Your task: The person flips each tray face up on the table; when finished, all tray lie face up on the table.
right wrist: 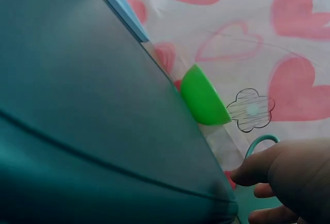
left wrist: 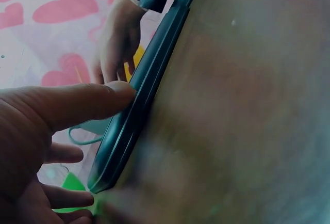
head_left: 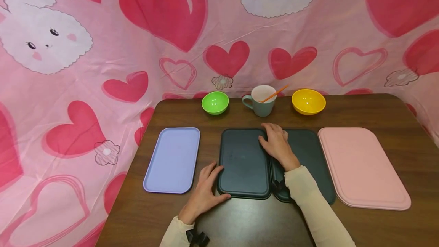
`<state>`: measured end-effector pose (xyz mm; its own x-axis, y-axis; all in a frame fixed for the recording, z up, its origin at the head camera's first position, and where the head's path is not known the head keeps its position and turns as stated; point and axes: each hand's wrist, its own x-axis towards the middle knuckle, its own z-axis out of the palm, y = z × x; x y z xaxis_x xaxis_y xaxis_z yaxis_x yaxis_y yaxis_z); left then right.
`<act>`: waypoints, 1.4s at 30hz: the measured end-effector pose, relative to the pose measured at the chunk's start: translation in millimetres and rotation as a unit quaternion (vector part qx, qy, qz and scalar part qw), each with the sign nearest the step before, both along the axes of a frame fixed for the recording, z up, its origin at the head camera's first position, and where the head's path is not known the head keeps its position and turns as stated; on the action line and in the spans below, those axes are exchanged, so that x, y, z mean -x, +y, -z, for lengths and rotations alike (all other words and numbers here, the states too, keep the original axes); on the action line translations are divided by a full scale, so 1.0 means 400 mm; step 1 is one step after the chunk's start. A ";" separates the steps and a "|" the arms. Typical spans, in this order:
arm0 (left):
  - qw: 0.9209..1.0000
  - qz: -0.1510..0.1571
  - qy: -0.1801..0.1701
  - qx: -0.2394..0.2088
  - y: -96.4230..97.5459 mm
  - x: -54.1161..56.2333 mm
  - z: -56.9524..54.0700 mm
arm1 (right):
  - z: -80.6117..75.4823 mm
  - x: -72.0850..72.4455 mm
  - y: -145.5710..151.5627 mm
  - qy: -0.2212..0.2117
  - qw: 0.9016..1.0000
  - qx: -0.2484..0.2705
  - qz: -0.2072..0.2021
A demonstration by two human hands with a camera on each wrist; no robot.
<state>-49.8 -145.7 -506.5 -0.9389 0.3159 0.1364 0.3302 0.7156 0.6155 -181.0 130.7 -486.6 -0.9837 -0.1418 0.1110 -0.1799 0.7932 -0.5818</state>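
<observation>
On the table (head_left: 253, 220), in the head view, the left dark tray (head_left: 244, 163) lies between the left hand (head_left: 204, 193), thumb and fingers spread about its near left corner, and the right hand (head_left: 277, 144) at the far right corner. In the left wrist view the thumb touches the near rim; light, even pressure should avoid nudging the right dark tray (head_left: 308, 151). In the right wrist view thumb and fingers stand apart, contact unclear.

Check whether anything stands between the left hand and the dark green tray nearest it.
Nothing visible does: the left hand is right at the near left corner of that dark green tray. The lilac tray lies on the hand's other side, out of the way.
</observation>
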 end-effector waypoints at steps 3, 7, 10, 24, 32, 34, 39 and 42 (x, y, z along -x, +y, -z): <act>1.000 0.006 -0.010 0.004 0.003 -0.001 0.002 | 0.004 0.002 0.002 -0.007 1.000 -0.011 -0.006; 1.000 0.013 -0.018 0.014 0.005 -0.001 0.006 | 0.009 0.002 0.003 -0.011 1.000 -0.022 -0.017; 0.999 0.017 -0.020 0.030 0.007 0.000 0.008 | 0.010 0.002 0.003 -0.011 0.999 -0.027 -0.022; 0.998 0.021 0.022 0.046 0.013 0.008 0.017 | 0.014 -0.007 0.008 -0.004 0.999 -0.013 -0.036; 0.999 0.010 0.027 -0.029 0.007 0.020 0.028 | 0.012 -0.006 0.010 -0.008 0.999 -0.013 -0.042; 0.999 0.003 0.016 -0.047 0.006 0.021 0.028 | 0.010 -0.006 0.010 -0.009 0.999 -0.011 -0.044; 0.996 -0.006 -0.004 -0.084 0.003 0.019 0.022 | 0.009 -0.005 0.006 -0.019 0.999 -0.002 -0.047; 0.996 -0.007 -0.003 -0.088 0.001 0.015 0.017 | 0.010 -0.003 0.005 -0.026 0.999 -0.002 -0.048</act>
